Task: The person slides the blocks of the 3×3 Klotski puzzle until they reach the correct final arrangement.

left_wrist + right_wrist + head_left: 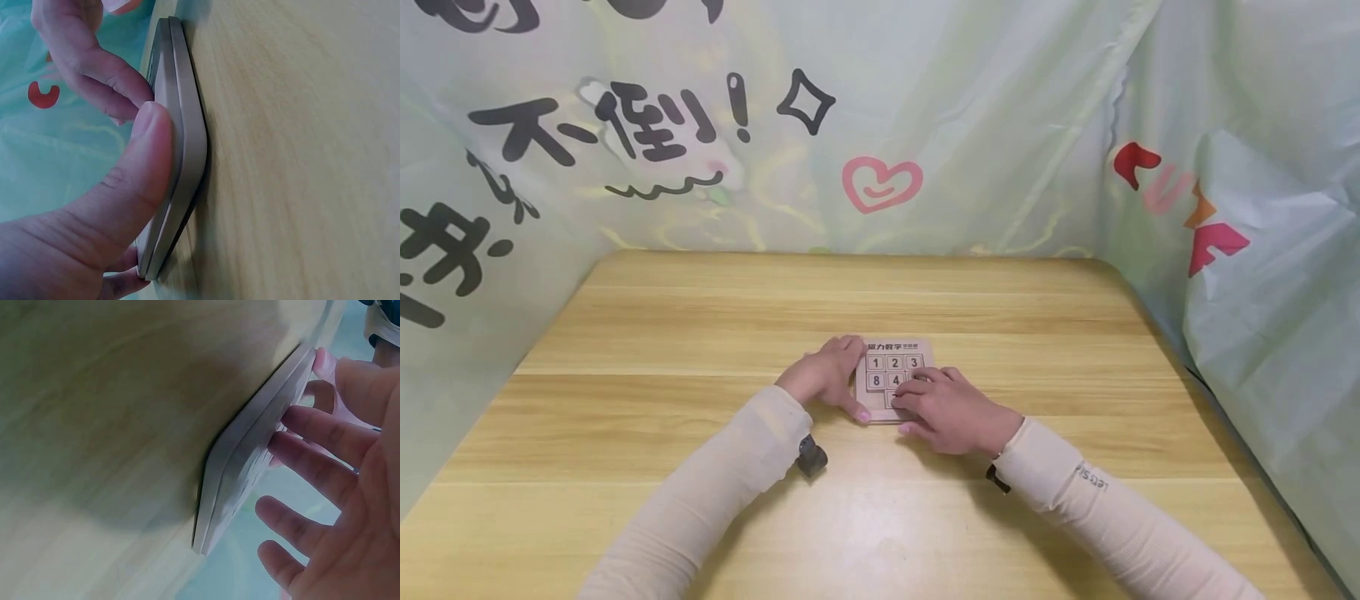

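Note:
A number slide puzzle [869, 403] lies flat on the wooden table, with square numbered tiles in a shallow frame. Tiles 1, 2 and 3 fill its top row; 8 and 4 show below, and the bottom left slot is bare. My left hand [831, 375] grips the puzzle's left side, its thumb [150, 150] on the near edge and other fingers around toward the far corner. Over the right part, my right hand [955, 414] touches the tiles with two fingertips [278, 442], hiding some of them. Its other fingers are extended off the puzzle.
The light wooden table [700, 333] spreads around the puzzle on every side. A pale printed cloth [985, 125] hangs behind the table and along both sides. Small dark cameras [812, 457] sit at the wrists.

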Demonstrator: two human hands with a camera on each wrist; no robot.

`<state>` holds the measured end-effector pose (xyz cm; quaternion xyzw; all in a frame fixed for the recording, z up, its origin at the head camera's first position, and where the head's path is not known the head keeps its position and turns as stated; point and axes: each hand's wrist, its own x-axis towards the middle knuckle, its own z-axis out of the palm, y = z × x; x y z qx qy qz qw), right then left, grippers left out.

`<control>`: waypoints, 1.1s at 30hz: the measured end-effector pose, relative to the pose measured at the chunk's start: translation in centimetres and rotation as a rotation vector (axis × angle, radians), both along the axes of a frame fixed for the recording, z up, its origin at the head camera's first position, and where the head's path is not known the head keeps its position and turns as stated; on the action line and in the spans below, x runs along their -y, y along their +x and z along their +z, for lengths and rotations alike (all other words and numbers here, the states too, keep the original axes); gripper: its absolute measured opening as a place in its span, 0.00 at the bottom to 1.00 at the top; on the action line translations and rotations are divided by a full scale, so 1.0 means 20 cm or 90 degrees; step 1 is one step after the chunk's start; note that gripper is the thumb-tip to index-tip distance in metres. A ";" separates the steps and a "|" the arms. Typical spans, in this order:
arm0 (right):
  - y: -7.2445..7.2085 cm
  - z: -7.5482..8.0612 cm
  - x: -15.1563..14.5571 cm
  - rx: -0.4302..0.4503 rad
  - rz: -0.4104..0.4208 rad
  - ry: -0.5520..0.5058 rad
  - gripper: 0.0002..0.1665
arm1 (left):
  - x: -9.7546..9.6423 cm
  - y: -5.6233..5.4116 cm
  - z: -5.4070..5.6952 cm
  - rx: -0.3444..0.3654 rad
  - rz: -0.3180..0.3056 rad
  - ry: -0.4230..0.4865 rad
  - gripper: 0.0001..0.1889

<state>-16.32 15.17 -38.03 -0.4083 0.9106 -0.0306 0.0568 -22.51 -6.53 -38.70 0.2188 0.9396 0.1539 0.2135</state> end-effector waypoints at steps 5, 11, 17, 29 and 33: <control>0.01 0.00 0.00 -0.001 0.002 0.001 0.25 | 0.00 0.00 0.00 0.001 -0.003 0.002 0.57; 0.01 0.00 0.05 0.001 0.028 0.004 0.30 | 0.00 0.00 0.00 0.000 -0.003 0.000 0.57; -0.01 0.00 0.05 0.019 0.015 0.000 0.30 | 0.00 0.00 0.00 0.004 -0.005 -0.005 0.57; -0.08 0.03 -0.10 0.004 -0.099 -0.049 0.18 | 0.00 0.00 0.00 0.004 0.001 0.004 0.57; -0.06 0.05 -0.13 0.006 -0.085 -0.059 0.12 | 0.00 0.00 0.00 0.004 -0.002 0.004 0.57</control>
